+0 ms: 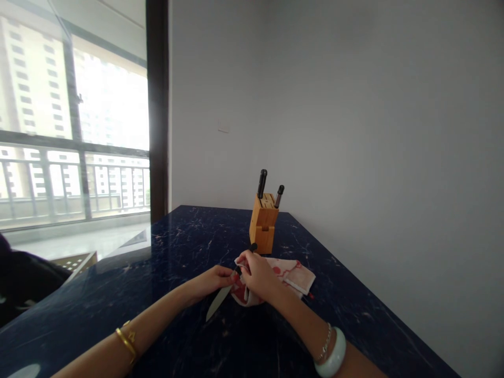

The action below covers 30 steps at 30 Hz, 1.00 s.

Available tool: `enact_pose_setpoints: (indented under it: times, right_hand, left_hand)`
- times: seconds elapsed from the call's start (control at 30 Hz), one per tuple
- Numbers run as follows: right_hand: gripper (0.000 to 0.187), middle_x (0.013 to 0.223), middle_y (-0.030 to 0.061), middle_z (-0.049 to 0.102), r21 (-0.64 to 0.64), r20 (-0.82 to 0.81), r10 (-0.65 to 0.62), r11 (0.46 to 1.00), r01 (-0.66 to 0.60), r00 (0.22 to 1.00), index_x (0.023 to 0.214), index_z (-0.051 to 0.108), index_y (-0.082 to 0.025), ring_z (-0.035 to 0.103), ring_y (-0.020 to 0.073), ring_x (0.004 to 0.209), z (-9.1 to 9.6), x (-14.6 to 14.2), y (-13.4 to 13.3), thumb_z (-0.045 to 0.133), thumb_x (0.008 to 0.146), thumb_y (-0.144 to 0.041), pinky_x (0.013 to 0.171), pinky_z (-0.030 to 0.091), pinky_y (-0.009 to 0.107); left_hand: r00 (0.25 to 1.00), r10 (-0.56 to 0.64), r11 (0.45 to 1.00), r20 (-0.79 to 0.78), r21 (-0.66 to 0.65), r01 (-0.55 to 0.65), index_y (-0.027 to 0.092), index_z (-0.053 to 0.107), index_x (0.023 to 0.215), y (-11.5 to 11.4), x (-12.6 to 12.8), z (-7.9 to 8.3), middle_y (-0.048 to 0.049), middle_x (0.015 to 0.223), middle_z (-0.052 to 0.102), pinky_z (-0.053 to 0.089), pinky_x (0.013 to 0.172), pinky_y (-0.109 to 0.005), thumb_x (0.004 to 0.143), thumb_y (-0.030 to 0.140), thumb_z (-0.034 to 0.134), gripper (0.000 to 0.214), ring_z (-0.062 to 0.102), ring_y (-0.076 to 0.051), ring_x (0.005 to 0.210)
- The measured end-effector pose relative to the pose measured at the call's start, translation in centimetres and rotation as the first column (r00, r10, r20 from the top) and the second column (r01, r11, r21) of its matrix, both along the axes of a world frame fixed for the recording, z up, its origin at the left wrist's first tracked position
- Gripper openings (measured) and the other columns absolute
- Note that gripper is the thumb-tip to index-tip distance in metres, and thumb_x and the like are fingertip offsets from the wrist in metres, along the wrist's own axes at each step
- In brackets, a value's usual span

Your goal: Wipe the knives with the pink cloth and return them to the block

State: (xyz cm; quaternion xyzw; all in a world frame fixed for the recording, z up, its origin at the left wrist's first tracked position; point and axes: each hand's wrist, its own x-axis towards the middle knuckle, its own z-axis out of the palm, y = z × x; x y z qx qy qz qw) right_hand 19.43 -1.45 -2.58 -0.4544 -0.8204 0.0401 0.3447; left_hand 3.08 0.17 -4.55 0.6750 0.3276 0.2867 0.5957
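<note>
Over the dark blue table [205, 226]: knife [219, 303] in hand, cloth [294, 272] at its handle

Left hand [219, 276]: thumb and fingers clamped on the knife, near where handle meets blade. Blade angles down-left, toward the wearer; can't tell if the tip touches the table. Right hand [256, 271]: fingers curled together, closed on the cloth at the handle; can't tell how much handle they grip too. Black handle end pokes out past that hand. Cloth is white with pink-red print, bunched under the right hand, rest spread on the table to its right. Wooden knife block [264, 228] upright just beyond the hands, black handles [262, 182] up from its top. Gold bracelet [126, 342] on left forearm, pale bangle [334, 356] on right. Window [112, 105] at left.
</note>
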Motion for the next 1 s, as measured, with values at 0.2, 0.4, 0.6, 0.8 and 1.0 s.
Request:
enact_pose_setpoints:
  times: [0.2,0.4,0.6,0.8,1.0]
  right_hand:
    - [0.022,0.084,0.0013,0.053,0.018,0.017,0.034,0.999,-0.035,0.999,0.089,0.047,-0.02,0.048,0.013,0.081,0.1,-0.1,-0.1,0.042,0.069,-0.011,0.072,0.035,0.024]
    - [0.021,0.083,0.002,0.053,0.029,-0.045,-0.049,0.998,0.051,0.998,0.088,0.046,-0.02,0.048,0.0134,0.08,0.1,0.4,0.4,0.041,0.07,-0.01,0.071,0.035,0.025]
    - [0.023,0.083,0.0011,0.053,-0.001,0.022,0.058,0.998,-0.058,0.998,0.09,0.046,-0.02,0.048,0.0131,0.08,0.0,-0.2,-0.3,0.042,0.07,-0.01,0.071,0.035,0.024]
    - [0.023,0.082,0.0013,0.052,0.003,-0.1,-0.038,0.999,0.038,0.994,0.09,0.046,-0.02,0.048,0.0127,0.077,0.2,0.7,0.7,0.04,0.071,-0.01,0.069,0.035,0.024]
    - [0.023,0.078,0.0,0.051,-0.002,0.049,0.103,0.995,-0.103,0.993,0.089,0.048,-0.021,0.047,0.0131,0.078,0.1,-0.6,-0.6,0.044,0.068,-0.011,0.069,0.034,0.024]
  left_hand:
    - [0.999,0.023,1.0,0.036,-0.018,-0.023,0.01,0.061,0.08,0.4,0.0,-0.4,-0.0061,0.075,0.065,0.041,0.063,-0.024,0.067,0.044,0.056,0.037,0.055,-0.014,0.063]
    - [1.0,-0.007,0.999,0.027,-0.054,0.008,0.011,0.061,0.083,0.1,0.0,0.0,-0.0055,0.076,0.065,0.041,0.063,-0.024,0.067,0.044,0.056,0.036,0.056,-0.014,0.064]
    - [0.999,0.015,0.999,0.051,-0.034,-0.013,0.011,0.061,0.079,0.2,-0.1,0.0,-0.0046,0.073,0.065,0.041,0.063,-0.024,0.066,0.044,0.058,0.036,0.055,-0.014,0.064]
    - [1.0,-0.016,0.998,0.008,-0.053,0.016,0.012,0.061,0.083,0.2,-0.1,0.1,-0.0063,0.079,0.065,0.041,0.066,-0.026,0.066,0.045,0.057,0.038,0.057,-0.016,0.068]
    - [0.999,0.003,1.0,0.038,-0.014,-0.002,0.011,0.062,0.078,0.2,-0.2,0.0,-0.0062,0.075,0.065,0.041,0.067,-0.025,0.064,0.046,0.059,0.037,0.056,-0.017,0.069]
